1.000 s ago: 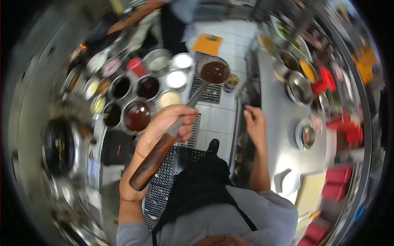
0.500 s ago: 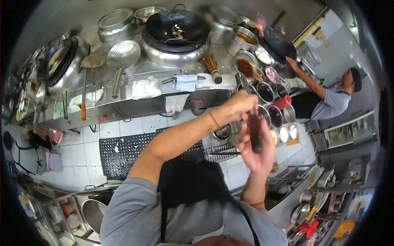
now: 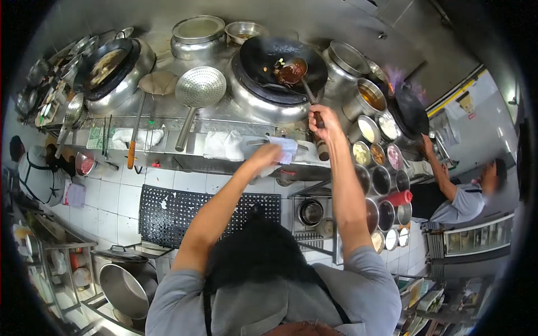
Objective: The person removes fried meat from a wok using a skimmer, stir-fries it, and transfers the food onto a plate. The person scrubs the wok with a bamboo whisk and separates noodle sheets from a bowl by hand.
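Observation:
My right hand (image 3: pixel 325 124) is wrapped around the handle of a ladle (image 3: pixel 312 95). The ladle's bowl, filled with dark red-brown sauce (image 3: pixel 292 73), is inside the black wok (image 3: pixel 255 70), beside a few small light and green food pieces (image 3: pixel 278 65). Slightly blurred, my left hand (image 3: pixel 265 159) has its fingers closed at a pale blue cloth (image 3: pixel 284 150), which lies over a metal bar on the stove's front ledge. White folded cloths (image 3: pixel 223 145) sit to the left of that hand. Below my right hand, a bamboo brush (image 3: pixel 323 151) is partly hidden.
A perforated strainer (image 3: pixel 200 87) and an orange-handled tool (image 3: pixel 131 154) rest left of the wok. Several metal pots (image 3: pixel 381 180) with ingredients and a red bottle (image 3: pixel 398 198) stand at right. A co-worker (image 3: pixel 457 196) holds another wok (image 3: pixel 411 112). A black mat (image 3: pixel 168 215) covers floor tiles.
The ladle has gone from above the pots on the right into the wok, with sauce in its bowl. My left hand has left the ladle and moved left to the pale blue cloth.

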{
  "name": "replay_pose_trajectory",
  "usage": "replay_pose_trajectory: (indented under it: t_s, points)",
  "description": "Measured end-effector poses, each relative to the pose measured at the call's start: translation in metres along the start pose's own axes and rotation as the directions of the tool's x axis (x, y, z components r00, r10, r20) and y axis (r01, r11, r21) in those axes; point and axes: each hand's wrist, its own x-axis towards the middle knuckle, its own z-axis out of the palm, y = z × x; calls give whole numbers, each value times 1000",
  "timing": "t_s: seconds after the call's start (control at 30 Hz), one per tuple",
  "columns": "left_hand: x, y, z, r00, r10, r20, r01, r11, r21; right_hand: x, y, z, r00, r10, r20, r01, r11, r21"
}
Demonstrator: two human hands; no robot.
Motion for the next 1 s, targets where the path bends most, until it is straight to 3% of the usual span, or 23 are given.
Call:
replay_pose_trajectory:
  t_s: [0.03,0.07,0.1,0.13,0.17,0.2,0.23,0.33,0.37,0.43,0.47,0.53,0.57,0.6,0.67,0.7,0.73,0.77,0.8,0.83,0.93,0.97,1.0]
  points:
    - [1,-57,-34,999,-18,39,10,980,198,18,10,-9,997,-74,-20,71,988,-140]
    - [-47,-68,-41,997,25,-73,-15,991,132,32,19,-16,988,-152,-26,139,950,-281]
    - [-79,-96,-63,973,-215,-79,216,976,10,26,24,-11,967,-238,-90,186,902,-391]
    - [-123,-110,-71,936,-274,-222,265,962,-70,24,33,-18,954,-281,-102,201,857,-474]
    - [-162,-141,-84,873,-316,-373,270,948,-171,14,40,-23,930,-357,-90,239,771,-590]
    - [-204,-164,-109,859,-377,-345,341,926,-164,15,57,-35,865,-501,-26,326,600,-731]
    - [-244,-185,-113,713,-501,-492,297,850,-436,11,54,-33,909,-415,-42,280,681,-677]
    - [-329,-219,-125,447,-613,-652,457,782,-423,-17,4,-2,994,16,-108,-67,867,-493]
    - [-342,-240,-138,421,-655,-628,487,747,-453,6,2,-8,999,2,-53,-20,935,-354]
    - [-341,-258,-156,355,-671,-651,489,727,-482,46,7,0,994,-98,-42,66,873,-483]
    - [-339,-270,-161,369,-655,-660,416,751,-513,52,10,7,989,-145,-38,102,835,-541]
    - [-329,-289,-182,400,-613,-681,263,789,-556,42,26,14,941,-338,-12,178,526,-831]
    - [-318,-286,-186,365,-617,-697,286,787,-546,33,44,4,879,-470,78,262,341,-903]
    - [-307,-289,-195,421,-613,-668,319,790,-524,26,50,-1,802,-564,197,321,128,-938]
    - [-302,-302,-213,510,-617,-599,388,787,-480,6,33,1,930,-366,-10,154,417,-896]
    - [-303,-352,-231,653,-372,-659,394,911,-123,-2,30,4,965,-237,-114,36,550,-835]
    - [-304,-397,-249,742,-95,-664,342,905,252,1,31,10,936,-333,-111,59,461,-885]
    - [-301,-423,-267,770,0,-638,322,863,388,15,30,17,899,-429,-91,80,364,-928]
    - [-303,-409,-279,839,241,-488,219,670,709,27,28,26,854,-517,-58,93,262,-961]
    - [-305,-391,-290,836,462,-295,127,360,924,26,22,58,782,-610,131,190,33,-981]
    - [-318,-411,-346,931,225,-287,252,173,952,48,36,47,731,-659,176,87,-165,-982]
    - [-324,-425,-364,832,233,-503,359,465,809,48,42,45,722,-673,160,112,-114,-987]
    - [-328,-418,-375,729,114,-675,457,654,603,45,44,36,774,-629,70,46,-56,-997]
